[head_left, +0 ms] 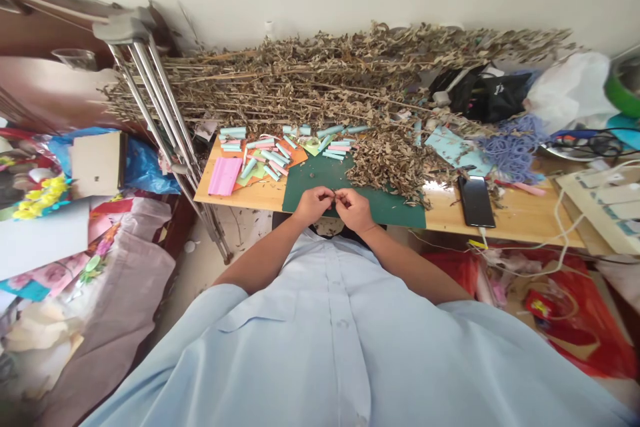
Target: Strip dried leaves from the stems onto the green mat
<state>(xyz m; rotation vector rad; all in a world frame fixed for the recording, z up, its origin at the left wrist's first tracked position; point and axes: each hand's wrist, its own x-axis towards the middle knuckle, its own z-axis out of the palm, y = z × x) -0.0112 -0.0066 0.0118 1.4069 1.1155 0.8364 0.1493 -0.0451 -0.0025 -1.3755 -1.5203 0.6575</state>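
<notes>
My left hand (314, 205) and my right hand (354, 208) meet over the front edge of a dark green mat (320, 173). Fingertips of both are pinched together on a small brownish bit that looks like dried leaf; much of it is hidden by the fingers. Right of the hands, a heap of dried leaves (387, 170) lies partly on the mat. Beyond the mat's left side are several pale blue and pink paper rolls (273, 159), some on orange and green paper. A pink folded sheet (225, 176) rests at the table's left end.
Long bundles of dried leafy stalks (300, 83) run along the wall. A black phone (477, 201) with a white cable lies at right, near blue-purple cord (515, 147) and a power strip (603, 197). Metal crutches (163, 100) lean at the table's left edge.
</notes>
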